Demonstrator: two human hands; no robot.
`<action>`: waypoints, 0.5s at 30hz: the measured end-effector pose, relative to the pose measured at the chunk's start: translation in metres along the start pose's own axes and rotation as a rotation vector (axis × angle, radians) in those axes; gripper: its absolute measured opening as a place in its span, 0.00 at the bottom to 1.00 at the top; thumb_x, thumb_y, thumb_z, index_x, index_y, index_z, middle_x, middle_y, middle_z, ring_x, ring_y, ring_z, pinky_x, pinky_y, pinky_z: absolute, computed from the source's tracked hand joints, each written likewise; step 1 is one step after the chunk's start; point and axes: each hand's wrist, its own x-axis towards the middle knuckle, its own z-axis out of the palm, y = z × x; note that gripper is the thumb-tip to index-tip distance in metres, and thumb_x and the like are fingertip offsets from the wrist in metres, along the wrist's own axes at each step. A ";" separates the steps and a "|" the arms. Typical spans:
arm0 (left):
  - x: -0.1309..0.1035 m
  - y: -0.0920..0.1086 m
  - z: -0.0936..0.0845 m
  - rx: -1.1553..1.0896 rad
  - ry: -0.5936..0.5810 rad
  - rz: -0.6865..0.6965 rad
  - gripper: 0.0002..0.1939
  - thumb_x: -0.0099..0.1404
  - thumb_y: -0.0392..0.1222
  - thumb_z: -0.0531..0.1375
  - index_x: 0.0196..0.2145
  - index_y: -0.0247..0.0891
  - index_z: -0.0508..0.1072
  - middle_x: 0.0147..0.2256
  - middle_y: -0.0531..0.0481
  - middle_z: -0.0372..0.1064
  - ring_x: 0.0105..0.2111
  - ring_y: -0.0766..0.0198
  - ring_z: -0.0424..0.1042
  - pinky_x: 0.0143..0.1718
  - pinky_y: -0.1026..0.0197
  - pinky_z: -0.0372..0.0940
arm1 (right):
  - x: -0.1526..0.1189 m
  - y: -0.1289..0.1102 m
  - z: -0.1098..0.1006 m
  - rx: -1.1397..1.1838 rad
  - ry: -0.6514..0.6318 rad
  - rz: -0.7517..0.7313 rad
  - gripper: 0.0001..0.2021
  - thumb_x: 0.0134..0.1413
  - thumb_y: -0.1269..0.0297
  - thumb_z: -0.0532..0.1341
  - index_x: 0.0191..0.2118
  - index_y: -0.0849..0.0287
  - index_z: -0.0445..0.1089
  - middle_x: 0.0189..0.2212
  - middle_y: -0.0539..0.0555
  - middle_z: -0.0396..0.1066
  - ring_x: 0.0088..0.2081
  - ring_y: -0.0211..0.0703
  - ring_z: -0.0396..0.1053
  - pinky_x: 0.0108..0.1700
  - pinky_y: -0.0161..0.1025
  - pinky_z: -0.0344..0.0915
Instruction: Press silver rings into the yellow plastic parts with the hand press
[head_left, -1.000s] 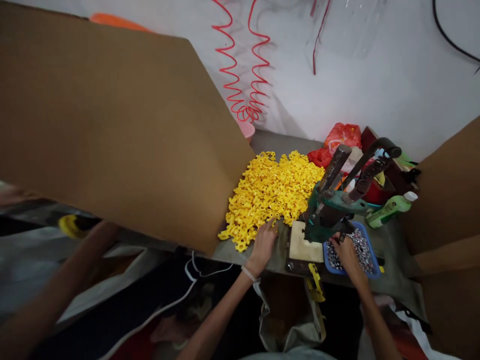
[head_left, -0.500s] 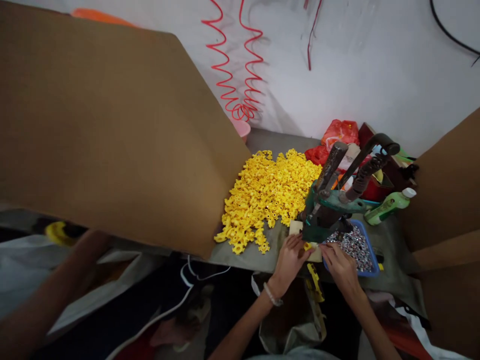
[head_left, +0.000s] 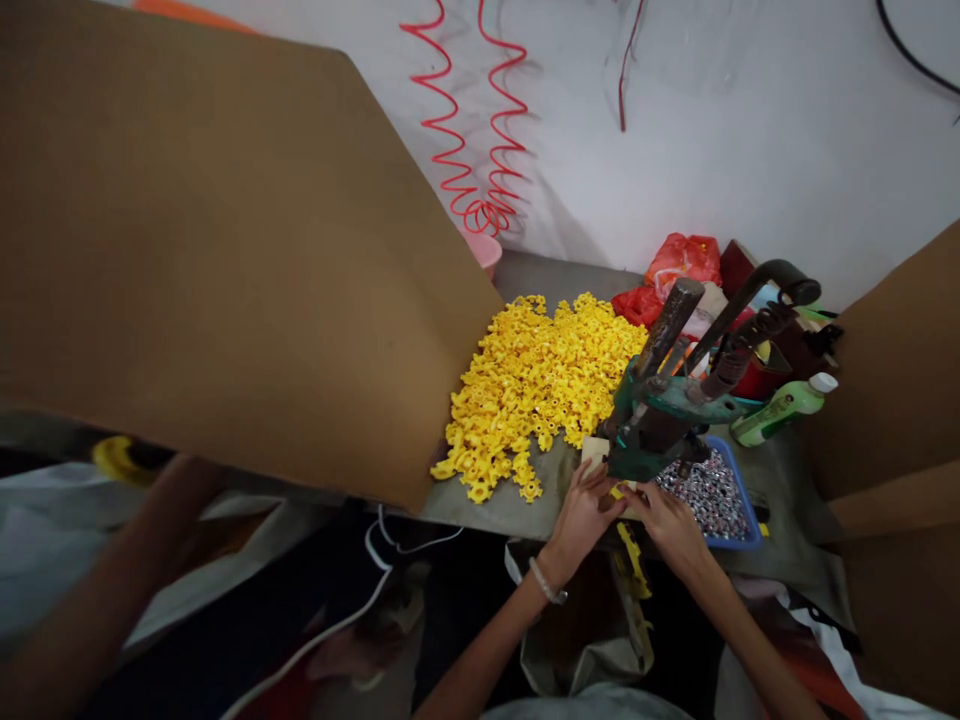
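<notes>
My left hand [head_left: 583,515], with a bracelet at the wrist, pinches a small yellow piece [head_left: 617,491] at the base of a green hand press [head_left: 645,430]. Close beside it, my right hand [head_left: 667,522] has its fingers pressed together at the same piece; what they hold is too small to make out. A pale block [head_left: 595,452] lies just behind my left fingers. To the left spreads a big heap of yellow plastic pieces [head_left: 540,375]. A blue tray [head_left: 742,495] of small shiny parts stands right of the press.
A tall cardboard sheet [head_left: 225,250] blocks the left side, and another person's arm [head_left: 127,560] shows below it. A green bottle [head_left: 784,410], red plastic bags [head_left: 682,262] and a pink cup [head_left: 486,252] stand further back. More cardboard [head_left: 900,400] rises at the right.
My right hand has moved slightly left, closer to my left hand and the yellow piece. The whole view has shifted a little.
</notes>
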 end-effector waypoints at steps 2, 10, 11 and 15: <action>0.000 0.002 -0.003 -0.004 0.010 0.006 0.09 0.62 0.39 0.60 0.41 0.41 0.74 0.44 0.49 0.75 0.51 0.59 0.69 0.62 0.44 0.52 | -0.001 -0.003 -0.002 -0.006 0.009 0.019 0.18 0.58 0.78 0.48 0.49 0.60 0.69 0.37 0.58 0.70 0.31 0.38 0.71 0.33 0.35 0.70; 0.007 0.007 -0.006 0.027 0.065 -0.011 0.05 0.64 0.42 0.59 0.36 0.40 0.73 0.43 0.47 0.75 0.54 0.55 0.67 0.63 0.42 0.50 | 0.013 0.010 -0.096 0.118 0.462 0.403 0.15 0.63 0.60 0.50 0.42 0.62 0.71 0.29 0.54 0.73 0.28 0.37 0.70 0.31 0.33 0.65; 0.008 0.006 -0.004 0.027 0.081 -0.010 0.05 0.63 0.43 0.59 0.35 0.40 0.73 0.41 0.47 0.75 0.54 0.55 0.67 0.63 0.42 0.50 | 0.026 0.021 -0.117 0.115 0.577 0.527 0.16 0.63 0.59 0.50 0.43 0.62 0.71 0.29 0.54 0.73 0.29 0.37 0.70 0.32 0.34 0.65; 0.010 0.000 0.001 0.013 0.113 -0.016 0.05 0.62 0.43 0.60 0.34 0.41 0.72 0.39 0.49 0.75 0.52 0.56 0.69 0.64 0.43 0.48 | 0.102 0.082 -0.183 0.349 0.689 0.818 0.19 0.60 0.52 0.53 0.48 0.58 0.69 0.38 0.56 0.73 0.39 0.42 0.71 0.39 0.39 0.66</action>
